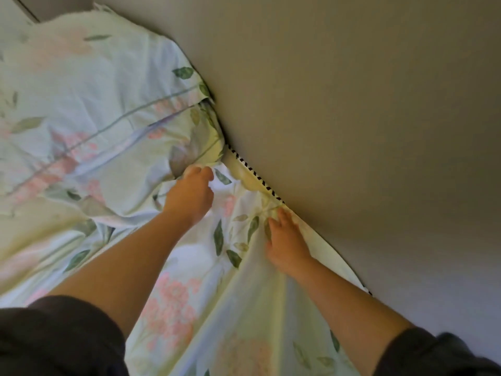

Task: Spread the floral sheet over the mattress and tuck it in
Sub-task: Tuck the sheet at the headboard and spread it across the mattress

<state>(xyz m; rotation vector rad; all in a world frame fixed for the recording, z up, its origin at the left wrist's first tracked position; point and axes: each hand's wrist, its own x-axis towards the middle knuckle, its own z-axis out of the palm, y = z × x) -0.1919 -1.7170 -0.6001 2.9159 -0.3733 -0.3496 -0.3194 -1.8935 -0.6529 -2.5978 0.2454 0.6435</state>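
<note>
Two grips on the sheet (81, 104) by the wall (352, 104): left hand (189, 195) clenches a bunch, right hand (284, 241) pinches cloth at the mattress (250, 181) edge; I judge it light and limp, best held by the hem.

— Any writing to read here?
— None, no word, label or number anywhere.
— What about the sheet (81, 104)?
— It is printed with pink flowers and green leaves only, a pattern without letters.
— And the dark marks near the middle, running toward 5 o'clock?
— That is a black-and-white striped cord (260, 183) along the mattress (244, 170) edge. They are stripes, not characters.
</note>
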